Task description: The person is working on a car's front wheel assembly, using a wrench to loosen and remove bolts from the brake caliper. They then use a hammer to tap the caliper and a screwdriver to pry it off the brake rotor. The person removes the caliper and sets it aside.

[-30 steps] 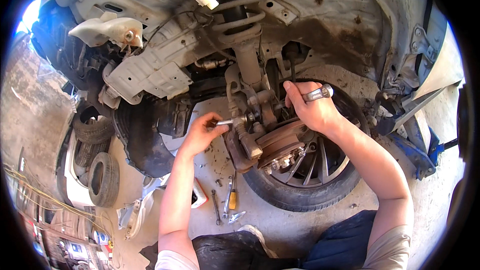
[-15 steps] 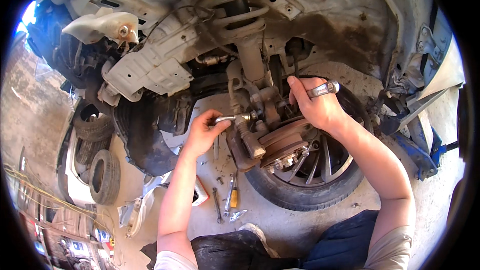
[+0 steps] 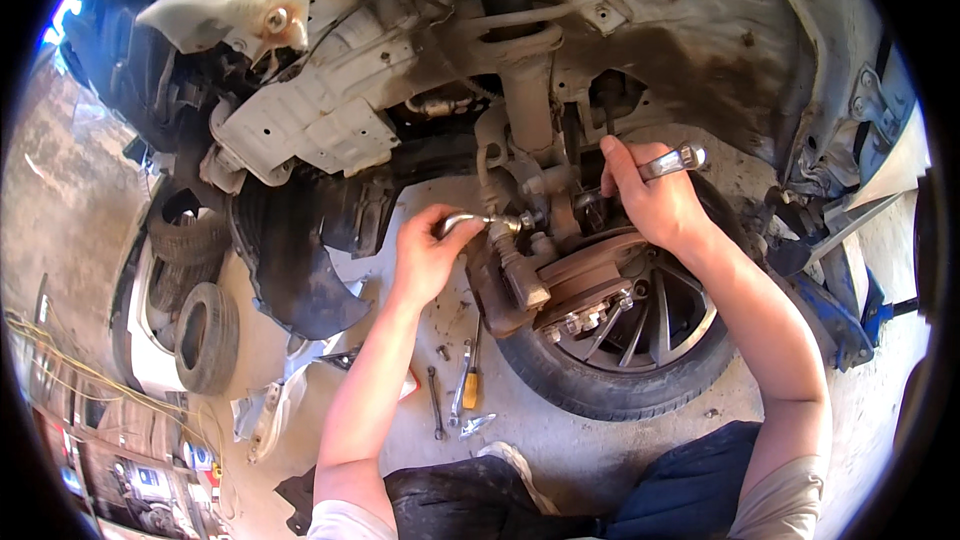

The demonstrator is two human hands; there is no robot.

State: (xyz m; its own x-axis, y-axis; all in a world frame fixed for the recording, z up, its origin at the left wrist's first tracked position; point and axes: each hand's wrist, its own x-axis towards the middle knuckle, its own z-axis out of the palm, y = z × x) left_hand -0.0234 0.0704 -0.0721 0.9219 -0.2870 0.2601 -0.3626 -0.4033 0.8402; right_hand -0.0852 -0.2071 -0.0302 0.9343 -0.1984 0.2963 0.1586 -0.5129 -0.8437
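My left hand (image 3: 430, 255) grips a silver wrench (image 3: 470, 221) whose far end is on a bolt (image 3: 525, 221) at the rusty steering knuckle, below the strut (image 3: 528, 105). My right hand (image 3: 655, 202) is closed around a chrome ratchet handle (image 3: 674, 160), right of the strut; the tool's working end is hidden. Just below both hands are the rusty brake disc (image 3: 590, 275) with hub studs (image 3: 585, 320) and a caliper part (image 3: 525, 282). A loose wheel (image 3: 615, 385) lies flat on the floor beneath them.
Wrenches (image 3: 434, 400) and a yellow-handled screwdriver (image 3: 470, 390) lie on the concrete. A black wheel-arch liner (image 3: 290, 260), stacked tyres (image 3: 205, 340), yellow cables (image 3: 90, 380) and bumper parts are at left. A blue jack (image 3: 845, 340) stands at right; the car body (image 3: 680, 20) hangs overhead.
Both hands and their tools have moved up and to the right in the view, along with the suspension parts around them. Both grips are held.
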